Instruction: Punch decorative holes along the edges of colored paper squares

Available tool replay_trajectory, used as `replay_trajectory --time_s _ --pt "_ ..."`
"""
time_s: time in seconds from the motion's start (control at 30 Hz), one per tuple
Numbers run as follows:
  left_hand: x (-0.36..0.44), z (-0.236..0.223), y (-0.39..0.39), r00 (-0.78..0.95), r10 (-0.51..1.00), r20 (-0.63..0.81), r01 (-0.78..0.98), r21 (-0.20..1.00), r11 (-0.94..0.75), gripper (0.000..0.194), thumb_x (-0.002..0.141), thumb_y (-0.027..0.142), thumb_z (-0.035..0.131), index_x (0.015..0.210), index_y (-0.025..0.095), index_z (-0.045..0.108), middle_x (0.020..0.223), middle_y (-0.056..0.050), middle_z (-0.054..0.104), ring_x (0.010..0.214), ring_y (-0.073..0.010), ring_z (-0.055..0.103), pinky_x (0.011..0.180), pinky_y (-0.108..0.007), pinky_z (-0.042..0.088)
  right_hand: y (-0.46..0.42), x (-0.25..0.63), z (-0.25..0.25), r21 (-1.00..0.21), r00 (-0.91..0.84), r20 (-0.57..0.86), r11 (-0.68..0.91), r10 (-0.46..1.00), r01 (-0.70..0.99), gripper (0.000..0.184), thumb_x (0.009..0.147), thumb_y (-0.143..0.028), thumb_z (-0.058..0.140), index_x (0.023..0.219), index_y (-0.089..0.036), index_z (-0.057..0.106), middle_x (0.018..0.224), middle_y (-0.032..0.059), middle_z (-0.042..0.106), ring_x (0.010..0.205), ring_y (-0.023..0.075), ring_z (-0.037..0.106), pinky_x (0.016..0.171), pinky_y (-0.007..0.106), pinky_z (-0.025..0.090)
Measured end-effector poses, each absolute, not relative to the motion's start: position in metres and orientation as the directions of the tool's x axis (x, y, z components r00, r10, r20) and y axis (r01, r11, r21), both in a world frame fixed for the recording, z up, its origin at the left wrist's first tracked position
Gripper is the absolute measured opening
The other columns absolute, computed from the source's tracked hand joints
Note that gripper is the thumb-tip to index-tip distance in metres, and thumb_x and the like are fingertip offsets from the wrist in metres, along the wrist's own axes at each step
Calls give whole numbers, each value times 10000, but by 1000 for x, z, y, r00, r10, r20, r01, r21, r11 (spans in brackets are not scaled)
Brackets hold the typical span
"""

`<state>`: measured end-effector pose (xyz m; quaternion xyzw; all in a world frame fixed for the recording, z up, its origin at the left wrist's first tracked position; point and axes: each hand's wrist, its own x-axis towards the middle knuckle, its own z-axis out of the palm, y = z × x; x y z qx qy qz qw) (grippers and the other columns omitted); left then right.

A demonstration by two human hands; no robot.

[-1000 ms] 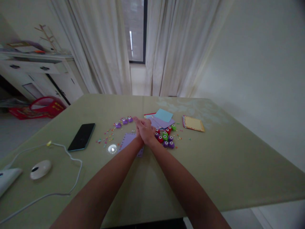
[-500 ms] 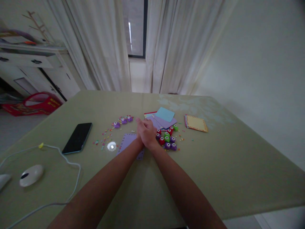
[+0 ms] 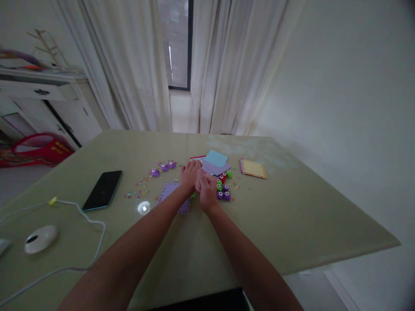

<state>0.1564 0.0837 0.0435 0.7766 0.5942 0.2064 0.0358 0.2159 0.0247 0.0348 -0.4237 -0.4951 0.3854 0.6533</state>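
Note:
My left hand is low over the middle of the table, its back up and its fingers stretched forward. Against its right side sits my right hand, closed in a fist; anything inside it is hidden. Under my left wrist lies a purple card with a punched border, partly covered. A bit of something green shows between my wrists. Right beside my right hand stand several small eye-topped craft punches in purple, green and red. More purple eye-topped punches stand in a row to the left.
Behind my hands lies a pile of coloured cards; farther right is a yellow-topped card stack. Paper confetti is scattered left. A shiny round spot, a phone, a white mouse-like object and a white cable are also there.
My hands were clasped together over the card's right edge. Now my left hand's fingers have spread forward and the right fist sits lower beside it. The view has swung slightly right.

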Motion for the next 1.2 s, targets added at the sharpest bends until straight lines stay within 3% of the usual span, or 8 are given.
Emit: replay_trajectory --time_s 0.2,0.37,0.43,0.6,0.73,0.93,1.13,1.2 --pt "117 58 74 69 934 349 894 394 -213 417 1119 238 252 1291 172 626 1260 -144 699 1168 -261 665 990 -405 516 -17 259 31 -910 201 387 337 900 242 532 1006 -527 557 603 -245 356 560 -60 351 544 130 328 541 288 265" --pt "66 31 25 203 933 298 889 344 -303 235 1009 276 510 1140 215 696 1201 -106 730 1165 -305 647 1020 -436 489 -15 258 35 -705 -56 409 355 911 615 152 1003 -332 647 993 -194 709 926 28 680 833 185 614 743 290 452" --pt "52 19 7 228 931 284 895 316 -316 269 1014 310 512 1189 234 700 1263 -113 714 1190 -336 622 1029 -491 476 -11 252 34 -573 -191 402 409 895 711 183 1003 -288 680 1149 -196 740 1106 80 705 1018 224 644 903 335 481" --pt "39 9 0 249 935 252 903 289 -318 307 1016 354 518 1249 265 697 1353 -123 680 1250 -360 585 1042 -533 465 -5 256 25 -385 -195 339 325 920 864 141 975 -195 708 1104 -204 762 1127 111 733 1098 283 643 976 406 464" --pt "42 9 10 278 929 244 888 303 -345 338 1032 307 483 1301 269 684 1394 -129 675 1290 -348 591 1100 -539 434 -5 265 22 -349 -76 394 226 916 910 211 918 -71 659 1051 -207 750 1129 122 723 1131 312 627 987 436 452" --pt "52 0 9 398 883 250 821 332 -464 489 1038 472 547 1481 273 598 1620 -112 550 1510 -317 471 1286 -513 276 27 215 44 -377 -226 449 413 864 829 218 983 -117 611 1122 -218 746 1135 104 734 1117 290 634 991 417 454" --pt "49 -5 13 437 867 240 793 353 -497 586 947 496 682 1446 190 649 1502 -169 651 1467 -371 528 1308 -504 284 110 124 56 -333 -597 258 650 760 684 348 969 -171 702 1317 -172 701 1365 123 697 1216 241 630 1067 350 457" --pt "46 -5 15 447 863 237 785 360 -505 597 935 490 694 1447 186 643 1498 -165 654 1452 -367 547 1298 -496 313 130 104 51 -277 -611 186 638 770 719 243 965 -121 676 1191 -170 750 1251 128 738 1127 244 661 1016 351 474"
